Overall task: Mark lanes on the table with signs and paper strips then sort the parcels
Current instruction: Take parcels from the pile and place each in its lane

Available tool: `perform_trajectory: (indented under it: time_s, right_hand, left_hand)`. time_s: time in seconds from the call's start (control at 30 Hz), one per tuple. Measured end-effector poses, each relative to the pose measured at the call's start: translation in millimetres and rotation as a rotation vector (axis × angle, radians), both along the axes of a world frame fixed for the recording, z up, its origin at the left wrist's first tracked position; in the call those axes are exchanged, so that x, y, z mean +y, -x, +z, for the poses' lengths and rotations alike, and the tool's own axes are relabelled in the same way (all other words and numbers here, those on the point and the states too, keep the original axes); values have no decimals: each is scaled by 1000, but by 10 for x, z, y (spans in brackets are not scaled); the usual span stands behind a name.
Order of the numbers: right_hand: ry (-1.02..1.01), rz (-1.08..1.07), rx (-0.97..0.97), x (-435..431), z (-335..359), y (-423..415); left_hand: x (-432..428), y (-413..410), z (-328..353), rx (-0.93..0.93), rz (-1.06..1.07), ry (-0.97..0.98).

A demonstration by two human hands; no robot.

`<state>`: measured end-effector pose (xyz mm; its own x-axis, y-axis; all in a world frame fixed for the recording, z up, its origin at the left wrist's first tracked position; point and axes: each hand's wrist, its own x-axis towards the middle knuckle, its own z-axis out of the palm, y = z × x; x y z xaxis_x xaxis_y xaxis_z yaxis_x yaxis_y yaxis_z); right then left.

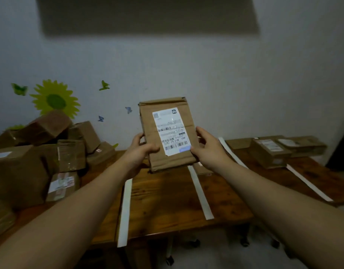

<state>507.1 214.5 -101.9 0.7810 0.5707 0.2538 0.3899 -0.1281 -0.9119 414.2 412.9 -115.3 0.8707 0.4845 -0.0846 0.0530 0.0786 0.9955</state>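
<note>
Holding parcel upright at frame centre, our left hand and right hand gripping its sides above table.

Both hands, left hand and right hand, grip a labelled brown parcel upright above the wooden table with 4 paper strips.

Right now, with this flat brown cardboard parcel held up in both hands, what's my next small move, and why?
Probably turn the flat brown cardboard parcel end for end: its white shipping label faces you with the print seemingly upside down, and the left hand and right hand grip its sides.
</note>
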Motion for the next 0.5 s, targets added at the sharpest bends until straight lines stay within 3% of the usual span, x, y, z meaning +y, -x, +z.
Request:
perform_trajectory:
  time_s: [0.2, 0.4, 0.5]
  right_hand:
    - [-7, -11, 92, -383, -218, -399]
    - [97, -81, 332, -475, -510, -885]
    - [149, -206, 386, -500, -694, -1210]
  left_hand:
    - [-290, -545, -112, -31, -66, 5]
    - [-461, -1243, -392, 297, -242, -29]
    - [-507, -1688, -588, 346, -291, -87]
